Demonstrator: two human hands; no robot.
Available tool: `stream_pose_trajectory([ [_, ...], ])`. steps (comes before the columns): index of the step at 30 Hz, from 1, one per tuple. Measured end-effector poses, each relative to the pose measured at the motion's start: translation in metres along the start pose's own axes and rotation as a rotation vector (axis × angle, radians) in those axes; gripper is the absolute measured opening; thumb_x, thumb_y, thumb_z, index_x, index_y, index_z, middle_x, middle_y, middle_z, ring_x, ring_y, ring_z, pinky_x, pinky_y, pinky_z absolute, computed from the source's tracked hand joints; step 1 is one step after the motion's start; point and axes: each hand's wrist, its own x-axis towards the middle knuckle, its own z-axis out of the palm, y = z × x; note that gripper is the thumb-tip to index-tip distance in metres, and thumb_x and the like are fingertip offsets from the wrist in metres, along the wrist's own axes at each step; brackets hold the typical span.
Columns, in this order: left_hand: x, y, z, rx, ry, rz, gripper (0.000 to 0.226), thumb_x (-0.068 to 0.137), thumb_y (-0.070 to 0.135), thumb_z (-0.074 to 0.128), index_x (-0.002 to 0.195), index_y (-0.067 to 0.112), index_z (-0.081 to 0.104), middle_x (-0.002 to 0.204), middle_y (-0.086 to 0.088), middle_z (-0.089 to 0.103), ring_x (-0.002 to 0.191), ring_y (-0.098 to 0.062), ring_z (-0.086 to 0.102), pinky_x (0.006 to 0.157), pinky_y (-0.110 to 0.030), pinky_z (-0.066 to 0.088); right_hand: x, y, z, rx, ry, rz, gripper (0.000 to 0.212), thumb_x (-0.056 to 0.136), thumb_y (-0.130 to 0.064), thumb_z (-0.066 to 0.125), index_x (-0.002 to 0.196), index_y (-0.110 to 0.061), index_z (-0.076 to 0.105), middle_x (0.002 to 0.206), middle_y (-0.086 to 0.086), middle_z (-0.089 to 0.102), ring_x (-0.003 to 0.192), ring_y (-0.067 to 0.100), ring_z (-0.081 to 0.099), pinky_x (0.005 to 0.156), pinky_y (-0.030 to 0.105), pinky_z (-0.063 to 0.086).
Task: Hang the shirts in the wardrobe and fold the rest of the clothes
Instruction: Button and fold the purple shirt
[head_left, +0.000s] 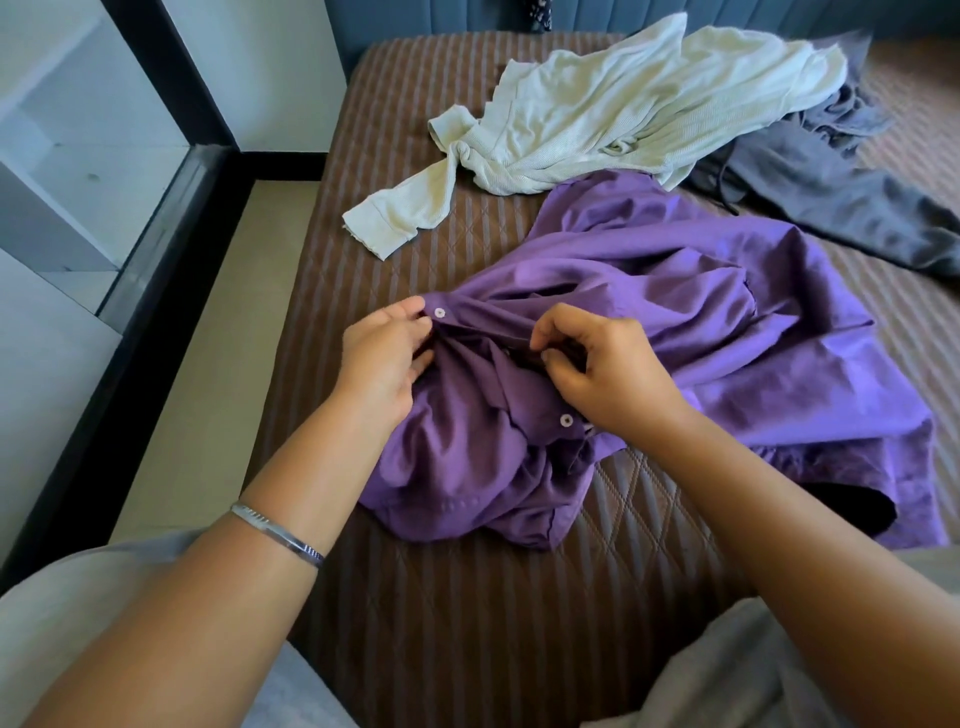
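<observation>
A crumpled purple button-up shirt (701, 322) lies on the brown striped bed (467, 597). My left hand (384, 358) pinches the shirt's button placket beside a white button, fingers curled on the fabric. A little to the right, my right hand (597, 369) pinches the same placket between thumb and fingertips. A second white button shows below my right hand. A pale green long-sleeved top (597, 114) lies spread beyond the shirt. A grey garment (831, 192) lies at the right, partly under the green top.
The bed's left edge runs beside a beige floor strip (218, 364) and a black-framed white unit (78, 156). A blue-grey headboard (415, 15) stands at the far end. A dark item (857, 506) peeks from under the shirt's hem.
</observation>
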Motion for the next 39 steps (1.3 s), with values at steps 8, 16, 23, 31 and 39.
stream_pose_trajectory([
  [8,-0.043,-0.014,0.009,1.011,-0.303,1.196,0.006,0.084,0.02,0.062,0.083,0.016,0.067,0.084,0.009,0.065,0.084,-0.018,0.06,0.081,-0.039,0.046,0.002,0.001,0.004,0.003,0.04,0.017,0.015,0.081,-0.006,0.066,0.091,-0.012,0.075,0.083,-0.01,0.069,0.077,0.001,0.06,0.071,0.008,0.043],
  [16,-0.04,-0.033,0.004,1.121,-0.174,0.806,0.015,0.087,0.023,0.067,0.098,0.013,0.072,0.085,-0.002,0.073,0.082,-0.021,0.067,0.075,-0.042,0.053,-0.001,-0.001,0.006,-0.08,0.002,0.023,0.013,0.075,-0.005,0.068,0.081,-0.017,0.07,0.068,-0.014,0.062,0.064,0.003,0.057,0.063,0.023,0.049],
  [23,-0.033,-0.034,0.007,1.132,-0.227,0.514,0.017,0.087,0.024,0.07,0.101,0.014,0.072,0.084,0.002,0.07,0.086,-0.015,0.065,0.079,-0.028,0.049,-0.004,-0.005,0.009,-0.091,-0.024,0.074,0.013,0.072,-0.007,0.067,0.077,-0.019,0.069,0.064,-0.012,0.06,0.062,0.007,0.057,0.062,0.03,0.051],
  [31,-0.014,-0.037,0.01,1.16,-0.295,0.294,0.011,0.086,0.022,0.069,0.096,0.017,0.072,0.115,-0.006,0.069,0.109,-0.021,0.062,0.081,-0.029,0.047,-0.001,-0.017,0.0,0.109,0.009,0.239,0.015,0.073,-0.002,0.07,0.076,-0.016,0.071,0.066,-0.015,0.063,0.068,0.006,0.061,0.06,0.01,0.046],
  [39,-0.031,-0.019,0.007,0.895,-0.291,0.409,0.022,0.075,0.005,0.078,0.071,0.022,0.065,0.063,0.008,0.067,0.058,0.003,0.061,0.059,-0.015,0.049,0.0,-0.018,0.001,0.221,0.007,0.265,0.026,0.074,0.0,0.071,0.071,-0.025,0.067,0.066,-0.012,0.067,0.063,0.002,0.062,0.063,0.015,0.05],
])
